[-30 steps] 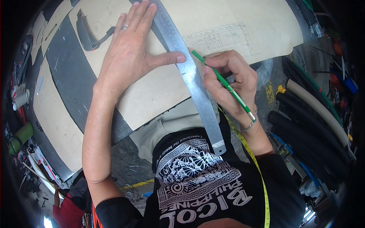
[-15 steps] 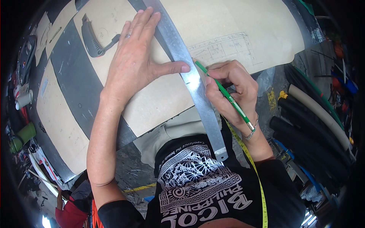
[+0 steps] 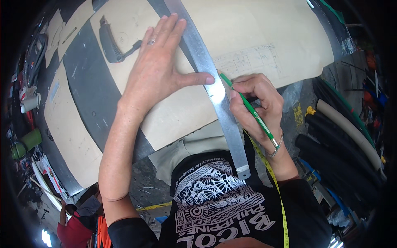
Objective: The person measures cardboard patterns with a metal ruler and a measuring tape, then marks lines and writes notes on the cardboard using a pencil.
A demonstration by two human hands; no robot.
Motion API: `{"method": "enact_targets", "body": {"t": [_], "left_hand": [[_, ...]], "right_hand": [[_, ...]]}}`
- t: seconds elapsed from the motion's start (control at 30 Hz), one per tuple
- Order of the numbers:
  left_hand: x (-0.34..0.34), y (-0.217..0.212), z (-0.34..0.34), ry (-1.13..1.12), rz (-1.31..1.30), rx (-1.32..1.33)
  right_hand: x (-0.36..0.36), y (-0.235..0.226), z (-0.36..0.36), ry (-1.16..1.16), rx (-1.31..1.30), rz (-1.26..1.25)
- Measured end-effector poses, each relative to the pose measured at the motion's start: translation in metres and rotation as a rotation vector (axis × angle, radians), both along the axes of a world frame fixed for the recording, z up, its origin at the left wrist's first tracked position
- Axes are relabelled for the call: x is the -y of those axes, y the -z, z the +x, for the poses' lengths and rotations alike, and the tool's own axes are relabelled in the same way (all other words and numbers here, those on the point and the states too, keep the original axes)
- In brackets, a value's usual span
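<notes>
The left hand (image 3: pixel 159 68), spread flat, has slid further up the one steel ruler (image 3: pixel 211 89), pinning it across the tan sheet (image 3: pixel 248 29) on the bench. The right hand (image 3: pixel 258 103) grips one green pencil (image 3: pixel 248 109), tip now at the ruler's right edge, seemingly mid-line. One yellow tape measure (image 3: pixel 273 182) hangs near.

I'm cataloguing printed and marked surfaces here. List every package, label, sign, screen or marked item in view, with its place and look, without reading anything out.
No packages, signs or screens show.
Pencil-drawn grid: on the tan sheet, just above the right hand; faint grey lines.
Shirt print: lower centre; white ornamental pattern on black.
Tape measure: draped past the right wrist; yellow strip with dark ticks.
Metal ruler: under the left hand; long, silver.
</notes>
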State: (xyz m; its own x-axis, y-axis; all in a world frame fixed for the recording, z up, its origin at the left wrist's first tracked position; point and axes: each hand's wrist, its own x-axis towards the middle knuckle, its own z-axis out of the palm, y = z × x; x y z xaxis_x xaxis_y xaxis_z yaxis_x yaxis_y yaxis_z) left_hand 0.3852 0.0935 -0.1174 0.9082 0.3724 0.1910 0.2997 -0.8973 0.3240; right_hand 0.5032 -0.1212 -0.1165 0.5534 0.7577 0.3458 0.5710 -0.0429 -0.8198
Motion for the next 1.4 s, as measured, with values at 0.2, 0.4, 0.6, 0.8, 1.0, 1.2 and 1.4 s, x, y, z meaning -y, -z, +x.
{"method": "enact_targets", "body": {"t": [0.2,0.4,0.6,0.8,1.0,1.2,1.4], "left_hand": [[0.0014,-0.0011,-0.0005,0.004,-0.024,0.009],[0.0013,-0.0005,-0.0009,0.011,-0.016,0.021],[-0.0003,0.0007,-0.0012,0.006,-0.078,0.031],[-0.0018,0.0044,-0.0011,0.009,-0.058,0.034],[-0.0014,0.0054,-0.001,0.01,-0.048,0.037],[-0.0024,0.0077,-0.001,0.022,-0.009,0.068],[-0.0018,0.0072,-0.0003,0.008,-0.052,0.042]], "right_hand": [[0.0078,-0.0047,-0.0005,-0.039,-0.047,-0.076],[0.0051,0.0016,-0.0018,-0.013,-0.055,-0.01],[0.005,0.0001,-0.0011,-0.011,-0.049,-0.028],[0.0054,0.0009,-0.0016,-0.011,-0.047,-0.032],[0.006,-0.0004,-0.0026,-0.011,-0.062,-0.036],[0.006,0.0022,-0.0022,-0.014,-0.064,-0.033],[0.0057,0.0023,-0.0017,-0.01,-0.067,-0.034]]}}
